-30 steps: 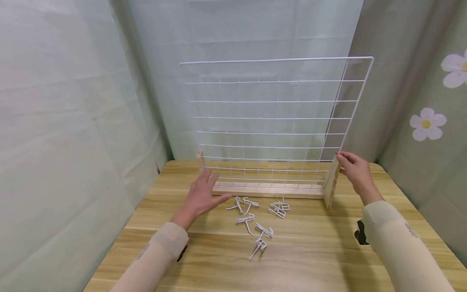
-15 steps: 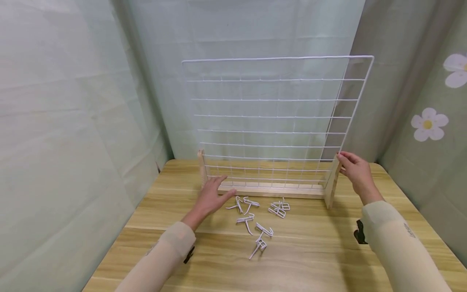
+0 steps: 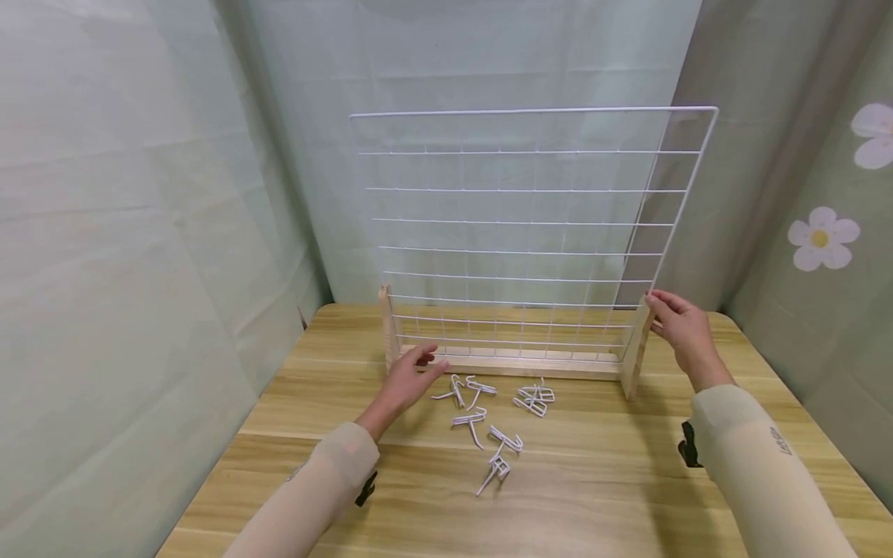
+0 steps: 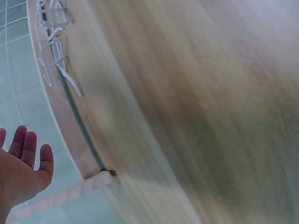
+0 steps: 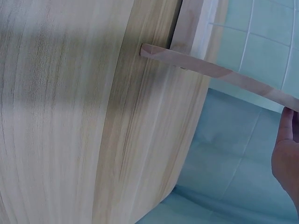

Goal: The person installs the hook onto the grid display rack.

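A white wire grid panel point(image 3: 523, 223) stands upright in a pale wooden stand point(image 3: 530, 364). My right hand point(image 3: 687, 333) pinches the top of the stand's right side board point(image 3: 635, 349) between thumb and fingers; in the right wrist view only part of the hand point(image 5: 286, 151) shows, at that board's far end. My left hand point(image 3: 408, 381) holds nothing, its fingers loosely bent, in front of the left end of the stand's base. Just right of it lie several white wire hooks point(image 3: 469, 420), which the left wrist view shows beside the base.
The wooden tabletop point(image 3: 593, 480) carries the stand and the hooks. Pale green cloth point(image 3: 523, 54) hangs behind the table and along both sides. The stand's left side board point(image 3: 387, 325) rises behind my left hand.
My left hand has moved right and down from beside the left side board toward the hooks, its fingers bending a little. My right hand stays at the right side board.
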Demonstrator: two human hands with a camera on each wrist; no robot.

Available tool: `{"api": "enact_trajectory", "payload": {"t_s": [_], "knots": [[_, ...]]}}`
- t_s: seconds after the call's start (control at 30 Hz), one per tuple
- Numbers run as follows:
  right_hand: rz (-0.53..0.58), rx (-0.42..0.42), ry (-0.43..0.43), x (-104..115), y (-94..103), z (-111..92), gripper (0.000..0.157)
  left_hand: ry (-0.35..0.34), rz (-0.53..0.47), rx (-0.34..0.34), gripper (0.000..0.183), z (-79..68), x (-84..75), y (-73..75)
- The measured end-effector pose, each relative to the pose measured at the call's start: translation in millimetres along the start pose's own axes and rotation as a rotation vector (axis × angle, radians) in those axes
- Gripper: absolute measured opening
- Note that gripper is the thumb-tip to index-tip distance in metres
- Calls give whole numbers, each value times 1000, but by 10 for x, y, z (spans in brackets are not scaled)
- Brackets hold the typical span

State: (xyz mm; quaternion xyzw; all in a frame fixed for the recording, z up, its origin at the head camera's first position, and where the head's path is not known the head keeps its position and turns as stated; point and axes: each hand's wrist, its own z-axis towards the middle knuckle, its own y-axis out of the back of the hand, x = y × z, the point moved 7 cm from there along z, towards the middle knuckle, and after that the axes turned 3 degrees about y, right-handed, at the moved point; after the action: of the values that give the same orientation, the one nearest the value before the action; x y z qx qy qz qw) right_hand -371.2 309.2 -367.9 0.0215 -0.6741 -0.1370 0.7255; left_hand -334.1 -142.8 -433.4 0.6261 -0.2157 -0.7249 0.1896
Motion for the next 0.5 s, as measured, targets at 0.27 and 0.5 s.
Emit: {"api": "enact_trajectory", "payload": {"t_s": [0.27, 0.5], "knots": [[46, 9, -16, -9, 7, 19, 71, 16, -49, -6, 39, 33, 159, -36], [66, 16, -17, -17, 5, 6, 68, 52, -88, 60, 30, 58, 316, -175]]}}
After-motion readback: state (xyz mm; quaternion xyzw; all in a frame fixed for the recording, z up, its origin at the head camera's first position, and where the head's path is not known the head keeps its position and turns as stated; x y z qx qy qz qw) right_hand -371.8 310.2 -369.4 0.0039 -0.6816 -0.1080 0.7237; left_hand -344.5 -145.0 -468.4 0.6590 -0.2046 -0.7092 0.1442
